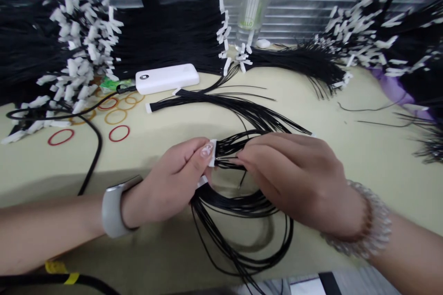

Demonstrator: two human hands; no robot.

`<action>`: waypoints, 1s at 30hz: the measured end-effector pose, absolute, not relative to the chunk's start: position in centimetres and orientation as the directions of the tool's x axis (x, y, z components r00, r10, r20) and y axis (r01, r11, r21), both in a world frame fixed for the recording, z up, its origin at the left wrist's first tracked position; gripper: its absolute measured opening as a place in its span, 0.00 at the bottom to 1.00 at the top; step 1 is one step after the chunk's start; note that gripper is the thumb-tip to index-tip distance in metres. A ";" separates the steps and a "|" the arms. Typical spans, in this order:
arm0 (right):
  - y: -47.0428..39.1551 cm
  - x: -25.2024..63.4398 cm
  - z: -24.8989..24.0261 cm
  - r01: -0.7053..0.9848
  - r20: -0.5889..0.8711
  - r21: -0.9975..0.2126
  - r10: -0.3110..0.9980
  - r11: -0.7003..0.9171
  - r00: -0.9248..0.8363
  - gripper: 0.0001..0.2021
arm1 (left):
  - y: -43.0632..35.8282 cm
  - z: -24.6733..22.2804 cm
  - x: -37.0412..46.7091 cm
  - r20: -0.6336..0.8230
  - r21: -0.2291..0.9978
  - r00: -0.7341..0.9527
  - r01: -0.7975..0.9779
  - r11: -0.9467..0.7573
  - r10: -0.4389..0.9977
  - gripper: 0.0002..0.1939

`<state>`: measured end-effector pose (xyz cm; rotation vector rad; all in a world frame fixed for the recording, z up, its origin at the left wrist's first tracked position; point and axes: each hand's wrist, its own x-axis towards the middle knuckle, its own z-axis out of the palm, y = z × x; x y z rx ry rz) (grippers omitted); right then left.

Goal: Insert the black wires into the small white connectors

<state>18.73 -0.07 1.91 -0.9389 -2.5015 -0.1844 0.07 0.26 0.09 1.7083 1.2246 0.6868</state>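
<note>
Between the thumb and fingers of my left hand [176, 175] is a white connector [213, 153] with many black wires running out of its right side. Just to the right, my right hand [294, 175] pinches a thin black wire [228, 158], its end at the connector's face. A second white connector [202, 181] shows below my left thumb, and a bundle of black wires [238, 203] loops down and right from it. The fingertips of my right hand are partly hidden behind its knuckles.
Two wired connectors [194, 97] lie behind my hands, near a white power bank [167, 78] with a black cable. Rubber bands [119, 133] are scattered at left. Piles of black wires [169, 32] with white connectors line the back, beside a clear bottle [254, 4].
</note>
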 end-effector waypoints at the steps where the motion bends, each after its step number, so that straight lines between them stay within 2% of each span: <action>1: -0.1 18.7 2.0 0.631 0.476 0.006 0.553 0.775 -0.684 0.10 | 0.3 0.1 0.1 -0.064 0.896 0.357 0.431 -0.103 0.932 0.19; 7: -0.2 18.7 2.5 0.577 0.516 0.177 0.424 0.797 -0.744 0.15 | 0.3 0.0 0.0 -0.079 0.908 0.373 0.410 -0.088 0.924 0.19; 12: -0.3 18.7 2.5 0.566 0.517 0.215 0.399 0.796 -0.757 0.14 | 0.2 -0.1 0.0 -0.081 0.911 0.371 0.403 -0.082 0.925 0.18; 20: -0.3 18.7 2.5 0.470 0.475 0.319 0.290 0.823 -0.831 0.10 | 0.2 -0.1 0.0 -0.106 0.916 0.388 0.396 -0.062 0.916 0.18; 24: -0.3 18.5 2.5 0.460 0.491 0.327 0.268 0.825 -0.829 0.12 | 0.2 -0.1 0.0 -0.116 0.914 0.414 0.401 -0.067 0.903 0.17; 30: 0.0 18.4 2.0 0.440 0.498 0.274 0.265 0.855 -0.825 0.11 | 0.2 -0.2 -0.1 -0.102 0.914 0.449 0.394 -0.095 0.888 0.17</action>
